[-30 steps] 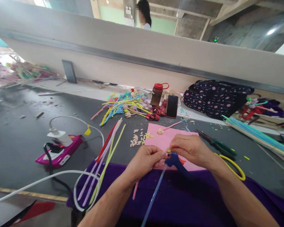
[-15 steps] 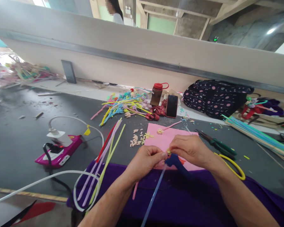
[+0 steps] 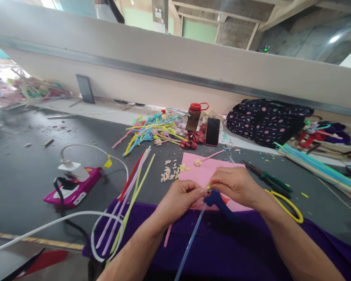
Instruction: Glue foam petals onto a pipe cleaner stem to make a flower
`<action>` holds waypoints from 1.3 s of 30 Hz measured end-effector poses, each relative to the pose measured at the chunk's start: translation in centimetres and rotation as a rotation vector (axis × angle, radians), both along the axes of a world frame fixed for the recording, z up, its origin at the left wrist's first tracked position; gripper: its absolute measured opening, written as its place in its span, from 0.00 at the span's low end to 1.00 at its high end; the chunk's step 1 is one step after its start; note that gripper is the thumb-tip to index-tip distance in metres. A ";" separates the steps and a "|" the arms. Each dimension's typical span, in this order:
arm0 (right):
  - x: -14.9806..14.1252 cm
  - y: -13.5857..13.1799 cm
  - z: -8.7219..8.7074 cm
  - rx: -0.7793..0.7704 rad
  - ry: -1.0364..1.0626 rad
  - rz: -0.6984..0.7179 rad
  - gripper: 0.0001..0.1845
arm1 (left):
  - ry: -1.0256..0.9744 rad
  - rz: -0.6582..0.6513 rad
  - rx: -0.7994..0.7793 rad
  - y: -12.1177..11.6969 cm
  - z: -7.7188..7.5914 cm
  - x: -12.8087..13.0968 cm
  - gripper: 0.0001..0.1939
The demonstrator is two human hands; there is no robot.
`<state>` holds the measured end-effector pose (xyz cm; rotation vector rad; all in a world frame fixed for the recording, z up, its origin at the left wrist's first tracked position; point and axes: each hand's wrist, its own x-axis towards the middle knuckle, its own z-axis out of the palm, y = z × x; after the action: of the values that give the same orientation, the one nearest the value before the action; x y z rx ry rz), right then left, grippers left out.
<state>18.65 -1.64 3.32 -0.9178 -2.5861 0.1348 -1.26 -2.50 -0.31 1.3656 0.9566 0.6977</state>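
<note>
My left hand (image 3: 183, 197) is closed in a pinch, with a pink fuzzy stem (image 3: 167, 236) hanging out below it. Fingers of my right hand (image 3: 235, 185) pinch a small pale yellow piece (image 3: 209, 187) against the stem's upper end, where the two hands meet. Just under the fingertips lies a blue glue gun (image 3: 218, 201), partly hidden by my hands, and a translucent glue stick (image 3: 190, 242) runs from it toward me. A pink sheet (image 3: 190, 160) is beneath, bearing a finished-looking pink stem with a cream flower-like head (image 3: 198, 162). Small cream pieces (image 3: 167, 171) are scattered left of the sheet.
Green-handled pliers (image 3: 266, 177) and a yellow stem loop (image 3: 292, 210) lie right. A magenta power strip (image 3: 76, 193) with white cable stands left, near loose stems (image 3: 134, 191). Behind are a colourful stem pile (image 3: 155, 130), a bottle (image 3: 193, 117), a phone (image 3: 212, 132) and a bag (image 3: 266, 121).
My hands have hardly moved and keep the same pinch. Beyond the partition, a person has shifted to the left.
</note>
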 end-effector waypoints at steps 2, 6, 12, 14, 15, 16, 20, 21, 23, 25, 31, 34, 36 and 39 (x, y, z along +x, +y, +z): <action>0.0 0.0 0.0 0.001 0.001 -0.001 0.07 | -0.001 -0.001 -0.006 0.0 -0.1 0.0 0.16; -0.1 0.0 0.0 0.009 0.003 0.000 0.06 | 0.006 -0.009 -0.013 0.1 -0.1 -0.1 0.17; -0.2 -0.1 0.0 0.000 0.032 -0.002 0.07 | 0.004 0.005 -0.020 0.1 0.1 0.0 0.16; -0.1 -0.1 0.2 -0.016 0.055 -0.001 0.08 | -0.008 0.017 -0.024 0.1 0.1 0.0 0.16; 0.0 -0.1 0.3 -0.026 0.062 -0.004 0.09 | -0.019 0.025 -0.028 0.1 0.2 0.0 0.15; 0.1 -0.1 0.4 -0.033 0.070 -0.008 0.09 | -0.031 0.033 -0.034 0.1 0.2 0.0 0.15; 0.5 -0.3 1.0 -0.022 0.146 -0.055 0.10 | -0.095 0.059 -0.075 0.1 0.2 -0.1 0.14; 0.5 -0.4 1.2 -0.018 0.184 -0.075 0.10 | -0.129 0.056 -0.099 0.2 0.3 -0.2 0.14; 0.5 -0.6 1.5 -0.019 0.277 -0.117 0.10 | -0.229 0.037 -0.171 0.2 0.3 -0.5 0.14; 0.2 -0.9 1.6 -0.039 0.365 -0.140 0.10 | -0.346 -0.001 -0.251 0.3 0.3 -0.9 0.14; -1.2 -1.4 1.2 -0.240 0.505 -0.049 0.20 | -0.582 -0.154 -0.380 0.2 -0.3 -1.5 0.13; -1.8 -1.6 1.1 -0.299 0.520 -0.021 0.21 | -0.648 -0.204 -0.384 0.1 -0.5 -1.5 0.13; -1.9 -1.7 1.2 -0.320 0.538 -0.019 0.21 | -0.689 -0.235 -0.368 -0.1 -0.5 -1.5 0.13; -2.0 -1.9 1.5 -0.348 0.600 -0.008 0.19 | -0.742 -0.266 -0.334 -0.2 -0.3 -1.5 0.15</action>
<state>16.69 -3.53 4.82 -0.8370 -2.0265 0.7548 -2.75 -2.71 -0.61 0.8098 0.2700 0.7215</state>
